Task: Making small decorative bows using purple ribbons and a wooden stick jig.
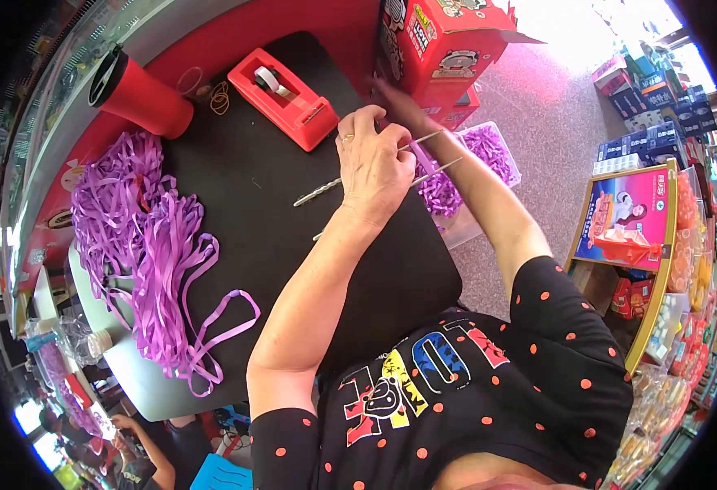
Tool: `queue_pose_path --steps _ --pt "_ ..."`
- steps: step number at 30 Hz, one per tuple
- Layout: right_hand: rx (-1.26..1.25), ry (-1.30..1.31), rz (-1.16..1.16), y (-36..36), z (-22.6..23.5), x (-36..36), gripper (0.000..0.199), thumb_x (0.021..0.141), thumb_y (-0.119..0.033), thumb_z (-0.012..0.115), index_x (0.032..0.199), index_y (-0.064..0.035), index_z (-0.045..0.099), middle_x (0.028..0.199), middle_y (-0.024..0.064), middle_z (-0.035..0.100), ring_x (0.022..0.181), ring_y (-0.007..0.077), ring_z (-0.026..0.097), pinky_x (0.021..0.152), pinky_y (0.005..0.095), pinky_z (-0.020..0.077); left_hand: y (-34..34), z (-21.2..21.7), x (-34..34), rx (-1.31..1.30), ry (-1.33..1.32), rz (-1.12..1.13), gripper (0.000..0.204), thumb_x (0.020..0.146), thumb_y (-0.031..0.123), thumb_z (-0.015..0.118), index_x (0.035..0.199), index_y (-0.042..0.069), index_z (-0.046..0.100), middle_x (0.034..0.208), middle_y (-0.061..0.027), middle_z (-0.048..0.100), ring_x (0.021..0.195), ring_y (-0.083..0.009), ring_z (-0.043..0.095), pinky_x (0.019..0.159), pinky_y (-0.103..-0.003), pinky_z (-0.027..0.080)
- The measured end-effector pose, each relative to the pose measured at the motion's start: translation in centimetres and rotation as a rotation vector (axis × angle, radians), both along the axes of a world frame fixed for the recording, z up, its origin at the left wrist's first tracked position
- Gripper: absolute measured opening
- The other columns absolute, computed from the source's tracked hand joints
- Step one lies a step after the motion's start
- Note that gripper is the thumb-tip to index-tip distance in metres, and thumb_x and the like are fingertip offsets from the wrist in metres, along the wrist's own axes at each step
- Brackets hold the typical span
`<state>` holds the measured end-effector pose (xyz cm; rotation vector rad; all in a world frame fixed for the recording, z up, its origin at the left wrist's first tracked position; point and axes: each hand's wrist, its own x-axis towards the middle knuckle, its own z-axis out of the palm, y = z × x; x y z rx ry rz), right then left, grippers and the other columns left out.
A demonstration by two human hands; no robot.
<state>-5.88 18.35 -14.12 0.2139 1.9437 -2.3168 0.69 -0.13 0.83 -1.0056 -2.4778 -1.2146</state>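
Note:
My left hand (372, 167) is closed around two thin silver metal rods (317, 193), which lie slantwise above the black tabletop (244, 204). One rod has a twisted surface at its left end, and both stick out past my fingers to the right. A bit of purple ribbon (420, 155) shows close to the rods beside my fingers; whether it touches them I cannot tell. My right hand (393, 102) is just beyond the left, near the red box, its fingers dark and smeared. A large heap of purple ribbon loops (150, 245) lies on the table's left side.
A red tape dispenser (285, 100), rubber bands (220, 98) and a red tumbler (142, 94) stand at the back. Past the table's right edge are a clear bin (515, 173) of short purple pieces and a red carton (448, 57). Another person (142, 457) is at lower left.

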Motion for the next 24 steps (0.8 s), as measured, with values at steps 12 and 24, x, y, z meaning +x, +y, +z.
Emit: queue_pose_path --steps 12,24 --pt "0.646 0.101 -0.411 -6.3 4.7 28.2 0.04 0.1 -0.026 0.038 0.13 -0.004 0.05 0.109 0.0057 0.062 0.103 0.0127 0.053 0.092 0.0279 0.0381 -0.8 -0.2 -0.4 -0.054 -0.03 -0.015 0.012 0.067 0.008 0.068 0.077 0.013 0.074 0.109 -0.0061 0.055 0.111 -0.0298 0.044 0.097 -0.04 0.036" --pt "0.612 0.226 -0.465 -8.1 16.5 30.4 0.047 0.1 -0.03 0.032 0.127 0.005 0.048 0.091 0.0123 0.068 0.096 0.0177 0.059 0.101 0.0389 0.0299 -1.1 -0.4 -0.4 -0.086 -0.047 -0.022 0.014 0.069 0.012 0.069 0.081 0.014 0.075 0.109 -0.0051 0.056 0.113 -0.0279 0.044 0.099 -0.039 0.035"
